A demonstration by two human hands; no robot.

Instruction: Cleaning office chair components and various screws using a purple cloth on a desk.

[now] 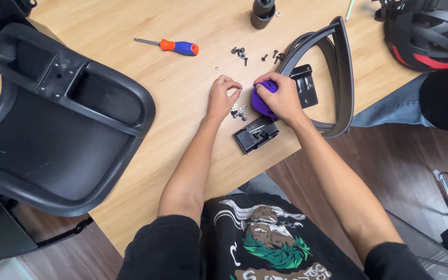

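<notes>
On the wooden table (pixel 182 93), the right hand (pixel 283 98) is wrapped tightly around a purple-handled tool (pixel 260 101) beside the black chair armrest (pixel 333 78), while the left hand (pixel 223 96) pinches a small screw (pixel 238 88) just above loose screws (pixel 238 111), so seating it on the bracket (pixel 255 136) seems next.

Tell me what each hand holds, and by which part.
The right hand wraps over the top of a purple tool handle. The left hand pinches something tiny at its fingertips, perhaps a screw; too small to tell.
</notes>
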